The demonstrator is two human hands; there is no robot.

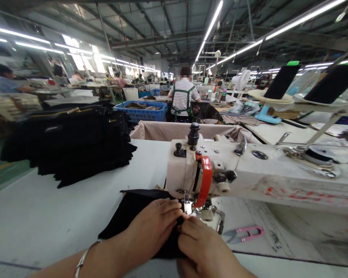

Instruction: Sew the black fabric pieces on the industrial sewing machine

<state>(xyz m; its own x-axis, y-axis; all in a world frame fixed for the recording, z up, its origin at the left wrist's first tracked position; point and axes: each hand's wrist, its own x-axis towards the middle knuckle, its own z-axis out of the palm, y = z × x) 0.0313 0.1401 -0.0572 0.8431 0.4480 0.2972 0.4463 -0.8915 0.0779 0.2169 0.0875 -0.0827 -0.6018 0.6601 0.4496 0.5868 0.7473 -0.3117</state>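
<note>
A piece of black fabric (127,212) lies on the white table (46,216) under the head of a cream sewing machine (249,170). My left hand (153,227) rests flat on the fabric, fingers pointing at the presser foot (188,206). My right hand (203,243) pinches the fabric's edge just in front of the needle. The two hands touch at the fingertips. A thin metal bangle sits on my left wrist.
A tall pile of black fabric pieces (72,143) sits at the back left of the table. Pink thread snips (245,233) lie right of the needle. A blue crate (142,110) and a person in a striped shirt (182,96) stand beyond the machine.
</note>
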